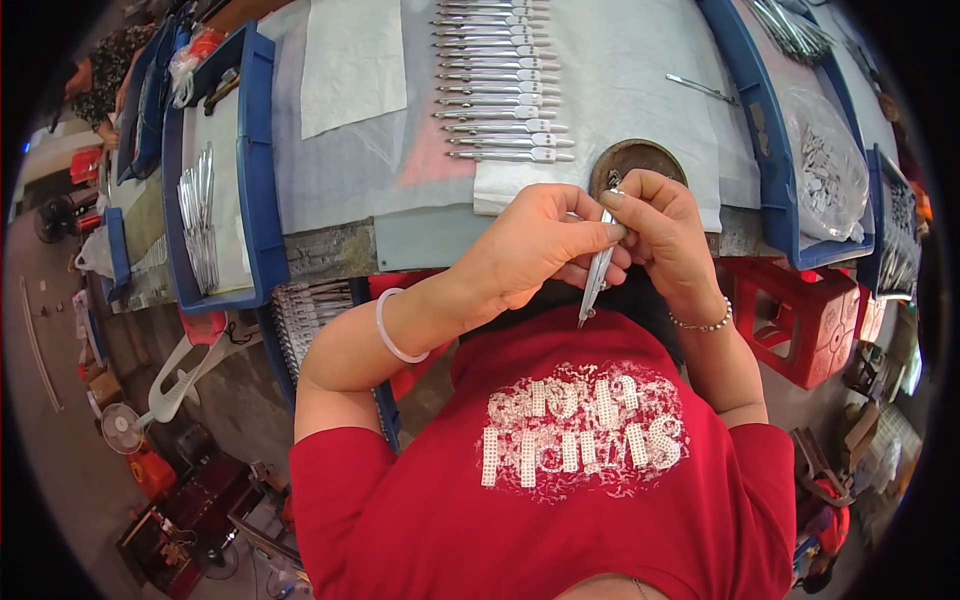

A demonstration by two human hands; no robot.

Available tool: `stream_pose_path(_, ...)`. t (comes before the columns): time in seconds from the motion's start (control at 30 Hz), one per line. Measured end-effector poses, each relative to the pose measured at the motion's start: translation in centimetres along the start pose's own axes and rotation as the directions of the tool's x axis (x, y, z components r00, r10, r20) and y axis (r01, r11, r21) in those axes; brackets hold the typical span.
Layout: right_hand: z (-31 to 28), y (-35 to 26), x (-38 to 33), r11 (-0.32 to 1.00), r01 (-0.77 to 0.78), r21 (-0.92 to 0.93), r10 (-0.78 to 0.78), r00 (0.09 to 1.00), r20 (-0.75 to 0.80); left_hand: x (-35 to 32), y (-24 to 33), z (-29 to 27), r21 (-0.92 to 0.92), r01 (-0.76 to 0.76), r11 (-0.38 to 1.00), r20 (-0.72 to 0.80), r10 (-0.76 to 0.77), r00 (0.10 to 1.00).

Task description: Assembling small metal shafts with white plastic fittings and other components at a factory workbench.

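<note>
Closest in, a person in a red shirt (560,500) with pale lettering is leaning over the counter (330,170), both forearms coming up from the lower edge. Left hand (535,250), a white bangle (393,328) on its wrist, is closing fingers around the upper part of a slim silver metal tool (597,278) shaped like tweezers, its pointed tip hanging down toward the chest. Right hand (665,225), wearing a beaded bracelet (700,324), is pinching the same tool at its top end, fingers curled tight; both hands are touching each other at the tool, just in front of the counter edge. Just behind the hands a round brown metal disc (640,158) is lying on a white cloth (640,80). Further back on that cloth a neat row of matching silver tools (500,80) is lying side by side, with one loose piece (703,89) off to the right. Beside the row a white paper sheet (352,62) is resting on the counter. Left, a blue tray (260,120) is holding more silver pieces (198,215); right, another blue tray (760,110) is holding a clear bag of small parts (830,170). A red crate (800,320) is sitting below the right edge.
</note>
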State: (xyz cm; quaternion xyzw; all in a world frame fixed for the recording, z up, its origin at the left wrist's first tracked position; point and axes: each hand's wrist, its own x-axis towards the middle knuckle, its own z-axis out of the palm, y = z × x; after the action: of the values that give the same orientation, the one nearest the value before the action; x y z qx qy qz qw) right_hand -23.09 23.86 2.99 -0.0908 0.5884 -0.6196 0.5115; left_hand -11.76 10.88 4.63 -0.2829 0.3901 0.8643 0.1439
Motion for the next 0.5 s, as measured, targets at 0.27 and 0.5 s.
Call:
stream_pose_path(0.27, -1.1, -1.0, -1.5, 0.972, 0.065, 0.227, -0.084, 0.994, 0.077, 0.4, -0.7, 2.2, 0.004, -0.085, 0.996, -0.021, 0.085, 0.996)
stream_pose_path(0.5, -2.4, -1.0, -4.1, 0.956, 0.213, 0.203, -0.244, 0.96, 0.139, 1.4, -3.9, 3.3, -0.366, 0.065, 0.928, 0.138, -0.015, 0.99)
